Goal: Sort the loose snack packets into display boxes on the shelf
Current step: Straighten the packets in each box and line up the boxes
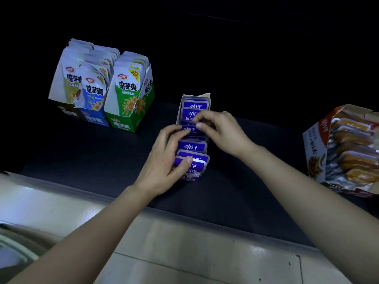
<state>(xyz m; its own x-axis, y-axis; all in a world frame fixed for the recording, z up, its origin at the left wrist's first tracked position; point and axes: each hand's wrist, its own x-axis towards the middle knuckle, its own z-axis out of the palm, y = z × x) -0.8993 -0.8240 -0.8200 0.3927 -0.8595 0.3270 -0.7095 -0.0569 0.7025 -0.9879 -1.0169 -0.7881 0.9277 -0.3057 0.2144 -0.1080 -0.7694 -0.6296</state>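
Dark shelf (102, 156): my right hand (223, 132) pinches one purple packet (187, 129) in its display box (206, 97); my left hand (164, 158) clasps the front packets (190, 167). Likely light, slick, pliable: grip sealed edges.

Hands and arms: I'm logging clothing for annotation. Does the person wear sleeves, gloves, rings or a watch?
Nothing worn shows. The left hand and right hand are ungloved, no rings visible; the left forearm and right forearm run bare to the frame edge, with no sleeve, watch or bracelet.

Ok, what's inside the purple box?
Purple packets standing in a row fill the purple box. The left hand and right hand cover the middle ones; the bottom is hidden.
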